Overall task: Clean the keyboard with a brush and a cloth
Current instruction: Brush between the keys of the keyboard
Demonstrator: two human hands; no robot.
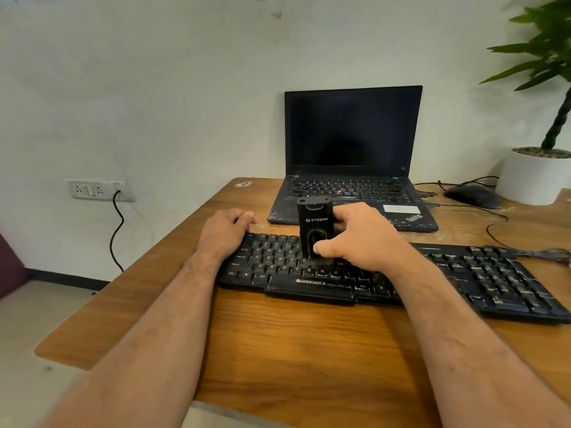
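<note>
The keyboard [386, 273] lies across the tabletop [293, 350] in front of you, its long axis running left to right. Your left hand [224, 231] curls over its far-left corner, steadying it. Your right hand [361, 239] grips the upright brush [315, 225], bristles on the middle keys; unbrushed rows likely stretch right.

Both forearms bare to frame edge, lightly haired; left hand [227, 231], right hand [367, 239] ungloved.
</note>
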